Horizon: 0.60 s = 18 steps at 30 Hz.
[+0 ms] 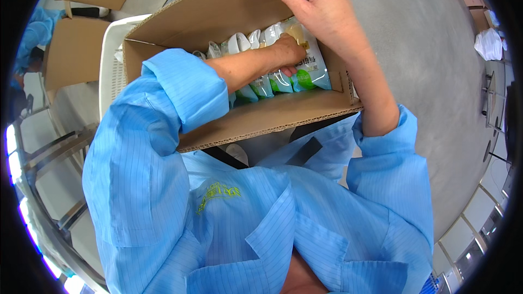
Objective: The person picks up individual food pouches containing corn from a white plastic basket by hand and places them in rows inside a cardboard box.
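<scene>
A cardboard box (269, 114) stands uncapped before me with its long flaps raised. Several plastic packets (261, 85), white with green and blue print, are lined up in a row inside. My left hand (291, 51) reaches into the box and touches the rightmost packet (314, 63); its fingers bend down beside the packet and are partly hidden, so a grip cannot be made out. Above the box's right end is my right hand (320, 4), thumb and fingers apart and nothing in it. Its fingertips come near the far flap (220, 8) and the top of the view.
A white plastic basket (108, 65) shows behind the box at left. Further left are more cardboard boxes (69, 53) and a person in a blue sleeve (41, 28). Grey floor (416, 69) extends to the right, with a white bag (488, 45) at the far edge.
</scene>
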Available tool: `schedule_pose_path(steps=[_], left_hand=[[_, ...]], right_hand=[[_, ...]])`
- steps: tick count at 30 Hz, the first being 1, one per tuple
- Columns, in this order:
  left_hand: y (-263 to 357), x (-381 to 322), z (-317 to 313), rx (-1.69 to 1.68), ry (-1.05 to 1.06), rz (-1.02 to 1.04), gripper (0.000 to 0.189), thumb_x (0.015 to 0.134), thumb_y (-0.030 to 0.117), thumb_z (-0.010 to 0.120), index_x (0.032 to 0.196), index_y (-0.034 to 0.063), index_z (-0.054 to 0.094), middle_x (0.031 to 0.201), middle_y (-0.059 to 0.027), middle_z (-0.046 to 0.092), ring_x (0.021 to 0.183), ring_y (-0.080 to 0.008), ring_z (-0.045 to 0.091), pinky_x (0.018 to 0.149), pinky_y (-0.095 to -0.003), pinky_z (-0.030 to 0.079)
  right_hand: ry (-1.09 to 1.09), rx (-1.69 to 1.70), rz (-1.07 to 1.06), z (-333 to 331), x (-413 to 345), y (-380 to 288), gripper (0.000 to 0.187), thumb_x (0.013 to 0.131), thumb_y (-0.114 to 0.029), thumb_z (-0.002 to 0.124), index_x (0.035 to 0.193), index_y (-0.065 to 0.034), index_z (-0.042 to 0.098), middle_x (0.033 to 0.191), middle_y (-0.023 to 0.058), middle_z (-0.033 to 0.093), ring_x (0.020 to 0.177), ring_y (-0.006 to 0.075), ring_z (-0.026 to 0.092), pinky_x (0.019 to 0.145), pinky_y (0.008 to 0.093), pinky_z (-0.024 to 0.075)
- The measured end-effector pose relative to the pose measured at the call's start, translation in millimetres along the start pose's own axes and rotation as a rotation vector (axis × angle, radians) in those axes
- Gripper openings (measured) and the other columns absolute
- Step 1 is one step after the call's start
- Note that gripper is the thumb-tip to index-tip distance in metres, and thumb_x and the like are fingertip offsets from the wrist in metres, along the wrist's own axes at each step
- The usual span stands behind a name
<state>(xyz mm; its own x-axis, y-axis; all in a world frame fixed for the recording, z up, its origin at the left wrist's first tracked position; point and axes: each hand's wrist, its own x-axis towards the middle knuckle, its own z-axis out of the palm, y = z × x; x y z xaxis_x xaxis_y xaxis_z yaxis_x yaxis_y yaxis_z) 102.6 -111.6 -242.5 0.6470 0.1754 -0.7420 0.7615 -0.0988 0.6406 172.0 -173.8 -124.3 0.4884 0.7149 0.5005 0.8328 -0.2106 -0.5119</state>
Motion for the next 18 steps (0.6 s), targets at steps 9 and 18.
schedule_pose_path(steps=[9,18], left_hand=[[-21.0,32.6,19.2,0.078,0.048,0.079,0.046,0.086,0.019,0.057,0.114,-0.0085,0.032,0.096,-0.0228,0.059,0.064,-0.0248,0.066,0.051,-0.0321,0.055],[35.8,-62.6,-33.1,0.777,-0.174,0.321,0.039,0.082,0.031,0.052,0.079,-0.0058,0.064,0.075,-0.0158,0.065,0.061,-0.0257,0.064,0.059,-0.0365,0.053]], right_hand=[[0.027,0.009,-0.003,1.4,-0.7,5.1,0.030,0.079,-0.027,0.063,0.097,-0.0028,0.060,0.115,0.0198,0.051,0.112,0.0356,0.041,0.094,0.0418,0.0361],[-0.112,-0.176,-0.079,-1.1,5.7,15.3,0.026,0.079,-0.024,0.064,0.099,-0.0074,0.062,0.125,0.0130,0.050,0.118,0.0332,0.039,0.099,0.0412,0.0325]])
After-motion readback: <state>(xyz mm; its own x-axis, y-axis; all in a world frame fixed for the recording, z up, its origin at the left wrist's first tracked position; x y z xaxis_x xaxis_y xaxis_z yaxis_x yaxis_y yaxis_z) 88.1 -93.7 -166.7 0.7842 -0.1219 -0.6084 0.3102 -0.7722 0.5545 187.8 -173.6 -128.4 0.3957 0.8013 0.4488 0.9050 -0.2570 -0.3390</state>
